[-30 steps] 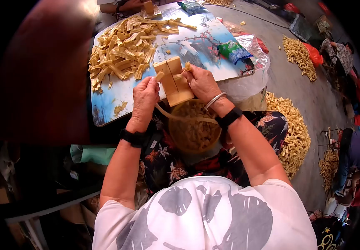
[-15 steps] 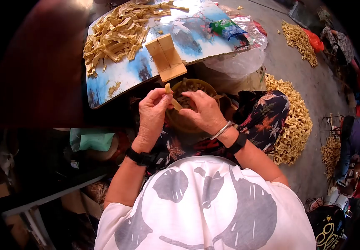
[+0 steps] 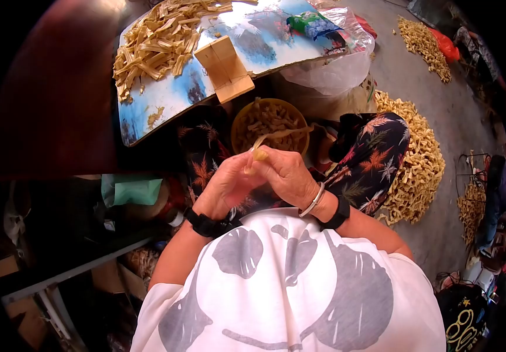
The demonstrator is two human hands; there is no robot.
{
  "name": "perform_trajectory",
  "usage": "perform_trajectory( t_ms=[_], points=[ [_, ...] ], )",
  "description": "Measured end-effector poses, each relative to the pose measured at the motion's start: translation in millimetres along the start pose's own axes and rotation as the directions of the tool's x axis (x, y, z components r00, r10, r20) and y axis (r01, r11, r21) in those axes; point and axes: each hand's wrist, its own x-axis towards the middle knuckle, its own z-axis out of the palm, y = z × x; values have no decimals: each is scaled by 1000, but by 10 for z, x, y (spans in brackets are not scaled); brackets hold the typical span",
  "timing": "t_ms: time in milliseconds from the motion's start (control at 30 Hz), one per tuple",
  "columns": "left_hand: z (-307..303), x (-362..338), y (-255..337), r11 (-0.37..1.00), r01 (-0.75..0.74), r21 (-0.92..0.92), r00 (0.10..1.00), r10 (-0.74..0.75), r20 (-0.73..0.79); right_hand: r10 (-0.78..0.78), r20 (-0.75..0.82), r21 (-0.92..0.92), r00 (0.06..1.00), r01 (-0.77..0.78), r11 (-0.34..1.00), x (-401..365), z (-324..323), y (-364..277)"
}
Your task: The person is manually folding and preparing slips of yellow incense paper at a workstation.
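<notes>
Close together in front of my chest, my left hand [image 3: 228, 180] and my right hand [image 3: 290, 176] pinch a pale yellow, flat strip [image 3: 280, 134]. Its folded end [image 3: 260, 155] shows at the right thumb and fingertips, while a long tail arches forward and to the right. Partly hidden by the right hand, the left fingertips seem closed on the same strip. Beyond the hands, below the tail, stands a yellow bowl [image 3: 235, 130] filled with short yellowish pieces [image 3: 269, 117].
A low table [image 3: 189, 120] bears a heap of flat strips [image 3: 159, 44], an L-shaped wooden stand [image 3: 225, 67] at its edge and a green-blue packet [image 3: 311, 25]. On the floor at right lie a large pile of small pieces [image 3: 418, 170] and a farther pile [image 3: 420, 47].
Both hands have drawn nearer my body and come together. The strip, earlier stretched between the fingers, now has a folded end, with its tail pointing away to the right.
</notes>
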Motion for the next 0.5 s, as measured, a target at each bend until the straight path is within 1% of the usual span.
perform_trajectory(
  t_ms=[33,100,133,167,200,233,267,300,333,367,400,467,500],
  points=[
    [-31,51,-10,995,-37,89,999,37,0,125,-4,73,992,-124,990,-45,-18,-55],
    [-51,147,-13,958,-109,265,994,110,13,364,12,215,931,-358,909,-100,-73,-173],
    [-74,199,-31,912,-129,391,986,161,-50,439,0,220,899,-428,877,-104,-103,-130],
    [-105,224,-56,619,-313,721,918,391,63,257,-115,65,959,-251,966,-106,-104,-35],
    [-137,245,-71,182,-408,894,805,533,259,49,-196,-111,979,-72,991,-107,-86,103],
    [-109,239,-65,-297,-394,870,673,551,493,-168,-238,-295,957,94,951,-89,-76,218],
    [-57,205,-67,-360,-335,870,714,506,484,-361,-238,-441,902,230,867,-39,-74,326],
    [9,162,-58,-413,-295,862,722,494,484,-187,-282,-293,941,102,951,-52,-48,344],
    [64,124,-48,-465,-254,848,730,484,483,-7,-297,-134,955,-34,990,-59,-22,352],
    [89,102,-49,-516,-212,830,737,473,482,173,-283,28,943,-172,985,-61,-7,353],
    [95,100,-50,-566,-219,795,699,478,533,480,-204,175,853,-451,875,-27,-33,316],
    [101,94,-59,-658,-223,720,615,478,627,586,-133,270,799,-540,797,9,-20,352],
    [98,88,-68,-651,-242,719,584,495,644,634,-92,312,768,-582,751,15,-1,371]
  ],
)
